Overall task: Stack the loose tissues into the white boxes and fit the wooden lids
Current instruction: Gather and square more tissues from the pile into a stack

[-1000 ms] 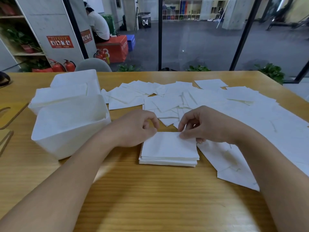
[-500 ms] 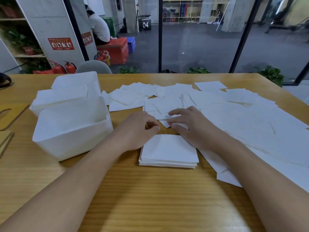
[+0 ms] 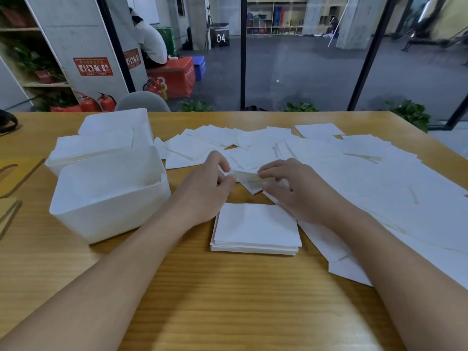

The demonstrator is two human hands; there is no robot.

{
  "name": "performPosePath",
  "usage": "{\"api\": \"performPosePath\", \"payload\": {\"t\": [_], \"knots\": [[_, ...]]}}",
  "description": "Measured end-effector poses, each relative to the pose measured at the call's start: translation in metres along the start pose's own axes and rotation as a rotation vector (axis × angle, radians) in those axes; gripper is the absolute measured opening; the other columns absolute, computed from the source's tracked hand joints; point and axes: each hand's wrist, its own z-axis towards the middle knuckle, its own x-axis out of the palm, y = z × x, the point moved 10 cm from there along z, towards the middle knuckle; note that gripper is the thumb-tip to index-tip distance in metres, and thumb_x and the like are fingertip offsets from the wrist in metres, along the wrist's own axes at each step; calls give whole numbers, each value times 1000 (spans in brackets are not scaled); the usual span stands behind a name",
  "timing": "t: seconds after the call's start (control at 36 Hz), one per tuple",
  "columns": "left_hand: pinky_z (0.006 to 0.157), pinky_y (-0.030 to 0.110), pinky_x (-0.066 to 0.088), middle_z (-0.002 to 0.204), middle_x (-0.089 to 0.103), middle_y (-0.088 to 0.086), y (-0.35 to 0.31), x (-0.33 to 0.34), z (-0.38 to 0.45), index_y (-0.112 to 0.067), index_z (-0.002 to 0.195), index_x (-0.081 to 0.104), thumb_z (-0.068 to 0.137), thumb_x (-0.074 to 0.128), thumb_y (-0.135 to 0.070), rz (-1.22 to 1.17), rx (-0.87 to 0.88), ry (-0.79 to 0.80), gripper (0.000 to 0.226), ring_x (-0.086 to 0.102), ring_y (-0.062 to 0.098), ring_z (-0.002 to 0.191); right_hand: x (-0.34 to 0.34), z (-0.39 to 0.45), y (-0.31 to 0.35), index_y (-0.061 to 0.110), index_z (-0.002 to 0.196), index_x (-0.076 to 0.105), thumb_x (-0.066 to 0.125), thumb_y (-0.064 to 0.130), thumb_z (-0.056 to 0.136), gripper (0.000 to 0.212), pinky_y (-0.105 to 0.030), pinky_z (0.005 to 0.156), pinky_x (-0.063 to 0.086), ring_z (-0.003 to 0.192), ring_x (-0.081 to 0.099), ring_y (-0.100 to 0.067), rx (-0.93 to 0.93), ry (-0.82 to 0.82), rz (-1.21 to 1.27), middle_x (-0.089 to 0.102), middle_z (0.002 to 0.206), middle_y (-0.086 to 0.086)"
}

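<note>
A neat stack of white tissues (image 3: 255,230) lies on the wooden table (image 3: 228,300) in front of me. Just beyond it, my left hand (image 3: 205,188) and my right hand (image 3: 293,191) pinch the two ends of one loose tissue (image 3: 247,176), held slightly above the table. Many loose tissues (image 3: 354,168) are spread over the middle and right of the table. An empty white box (image 3: 109,196) stands to the left of the stack. Behind it a second white box (image 3: 83,150) is full of tissues, and a third box (image 3: 116,122) stands farther back.
Wooden lids (image 3: 15,171) lie at the table's left edge, partly cut off. A dark object (image 3: 7,120) sits at the far left corner. Behind the glass wall a person sits on a red box (image 3: 174,77). A grey chair back (image 3: 143,102) rises behind the table.
Both hands have left the neat stack and moved forward to the loose pile. They now lift one tissue between them; the stack stays in place.
</note>
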Motion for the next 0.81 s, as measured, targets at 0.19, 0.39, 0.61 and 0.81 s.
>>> {"api": "performPosePath", "payload": {"t": [0.19, 0.39, 0.61, 0.81], "knots": [[85, 38, 65, 106, 80, -20, -9, 0, -2, -40, 133, 68, 113, 47, -51, -212, 26, -9, 31, 76, -2, 98, -12, -9, 17, 33, 124, 81, 70, 32, 106, 21, -24, 99, 51, 113, 64, -3, -73, -51, 219, 71, 127, 28], [85, 33, 65, 108, 81, -14, -3, -14, 0, -31, 95, 85, 104, 57, -70, -402, -2, -141, 49, 76, 5, 99, -10, -12, 22, 38, 112, 83, 74, 35, 103, 13, -34, 107, 52, 123, 65, -3, -101, -6, 275, 73, 124, 30], [83, 33, 61, 105, 78, -14, -31, -34, -10, -33, 112, 75, 97, 81, -17, -364, 213, -244, 23, 75, 10, 97, -24, -8, 5, 45, 147, 58, 72, 45, 102, 47, -21, 116, 37, 144, 42, 6, -32, -179, 201, 51, 152, 34], [95, 37, 66, 141, 72, -3, -42, -30, -12, -40, 152, 58, 101, 78, -10, -456, 260, -169, 63, 71, 23, 126, -29, -5, -15, 45, 141, 62, 71, 45, 103, 39, -26, 101, 46, 122, 59, 0, 91, -222, 251, 67, 123, 22]]}}
